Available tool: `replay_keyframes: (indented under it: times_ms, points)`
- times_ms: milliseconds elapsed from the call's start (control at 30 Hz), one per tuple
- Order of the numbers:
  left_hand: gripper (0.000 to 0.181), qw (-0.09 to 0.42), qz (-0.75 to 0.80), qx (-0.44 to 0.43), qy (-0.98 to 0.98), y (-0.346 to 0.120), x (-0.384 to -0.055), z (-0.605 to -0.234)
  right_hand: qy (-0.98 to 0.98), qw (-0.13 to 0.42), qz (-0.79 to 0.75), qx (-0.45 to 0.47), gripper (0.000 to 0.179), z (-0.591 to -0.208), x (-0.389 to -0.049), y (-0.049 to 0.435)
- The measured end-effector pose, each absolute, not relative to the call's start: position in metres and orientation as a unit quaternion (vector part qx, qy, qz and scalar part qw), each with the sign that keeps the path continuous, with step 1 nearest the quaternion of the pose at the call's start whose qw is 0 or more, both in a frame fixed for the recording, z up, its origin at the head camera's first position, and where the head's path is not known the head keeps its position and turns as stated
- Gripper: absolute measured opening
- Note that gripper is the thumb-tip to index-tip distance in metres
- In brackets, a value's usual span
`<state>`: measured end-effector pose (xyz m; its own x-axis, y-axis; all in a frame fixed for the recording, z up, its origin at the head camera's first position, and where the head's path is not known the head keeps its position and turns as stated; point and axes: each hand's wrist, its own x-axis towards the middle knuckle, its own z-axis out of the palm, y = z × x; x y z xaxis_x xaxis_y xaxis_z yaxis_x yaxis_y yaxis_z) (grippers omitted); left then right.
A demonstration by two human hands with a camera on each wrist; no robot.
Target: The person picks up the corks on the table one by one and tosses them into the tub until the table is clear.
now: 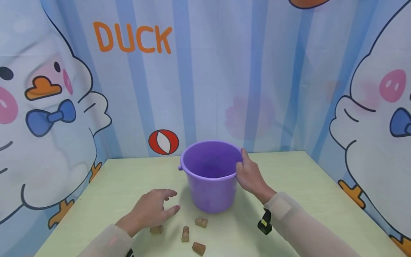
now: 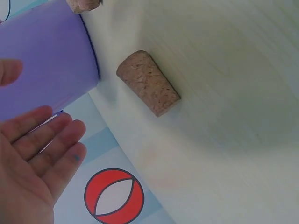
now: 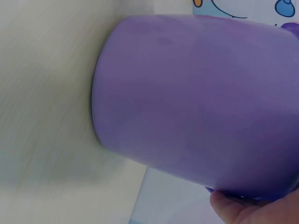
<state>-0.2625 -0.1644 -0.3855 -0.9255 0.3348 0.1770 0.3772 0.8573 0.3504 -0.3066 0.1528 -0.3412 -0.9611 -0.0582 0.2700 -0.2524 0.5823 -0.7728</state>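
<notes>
A purple bucket (image 1: 212,196) stands upright on the table, its mouth facing up. With thumb and fingers, my right hand (image 1: 252,175) grips the bucket's right rim; part of its fingers shows at the bucket's side in the right wrist view. My left hand (image 1: 150,210) hovers left of the bucket, fingers spread and nothing held. Several corks lie below and near it: one cork (image 1: 156,229) partly under the hand, another cork (image 1: 185,234) to its right, a third cork (image 1: 201,222) before the bucket. A cork (image 2: 148,83) appears large in the left wrist view.
A further cork (image 1: 199,248) lies nearest the front. The pale green table (image 1: 282,207) meets a blue striped curtain (image 1: 218,71) at the back. Curtains with printed ducks hang on both sides. A small black and yellow piece (image 1: 264,223) hangs by the right sleeve.
</notes>
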Motion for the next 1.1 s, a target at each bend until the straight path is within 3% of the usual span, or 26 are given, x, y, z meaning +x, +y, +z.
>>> replay_keyframes:
  times_ms: [367, 1100]
  points:
    - [0.038, 0.043, -0.165, -0.250, -0.953, -0.181, -0.256, -0.391, -0.885, 0.109, 0.443, 0.093, 0.067, -0.340, -0.307, 0.153]
    - [0.020, -0.064, -0.083, -0.262, -0.959, -0.200, -0.253, -0.395, -0.885, 0.110, 0.443, 0.088, 0.068, -0.343, -0.309, 0.153]
